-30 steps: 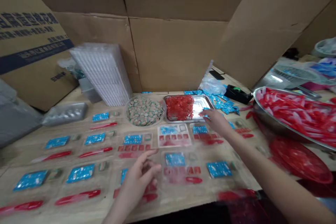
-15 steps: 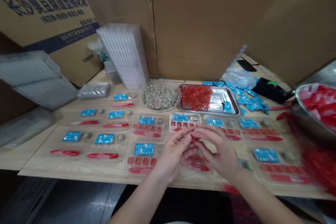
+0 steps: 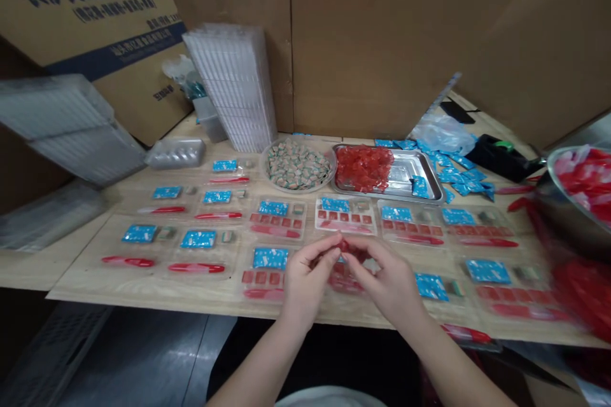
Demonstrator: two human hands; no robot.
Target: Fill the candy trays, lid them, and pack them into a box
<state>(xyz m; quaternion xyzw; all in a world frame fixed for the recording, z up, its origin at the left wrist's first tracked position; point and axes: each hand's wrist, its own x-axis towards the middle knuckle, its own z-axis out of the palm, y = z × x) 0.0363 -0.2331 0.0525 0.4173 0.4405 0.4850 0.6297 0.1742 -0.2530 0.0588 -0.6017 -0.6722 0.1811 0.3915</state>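
1. A small glossy red piece (image 3: 342,245) is pinched between the fingertips of the left hand (image 3: 308,283) and the right hand (image 3: 386,283).
2. It is held over a clear plastic compartment tray (image 3: 329,305) on the near side.
3. A rectangular steel tray (image 3: 405,194) of red cubes (image 3: 363,168) is placed farther away.

Metal tray (image 3: 420,168) sits behind blister trays (image 3: 346,215) (dish (image 3: 265,165) just left).

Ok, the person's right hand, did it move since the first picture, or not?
Yes. The right hand moved back from the steel tray, toward the person, and is now close to the left hand.
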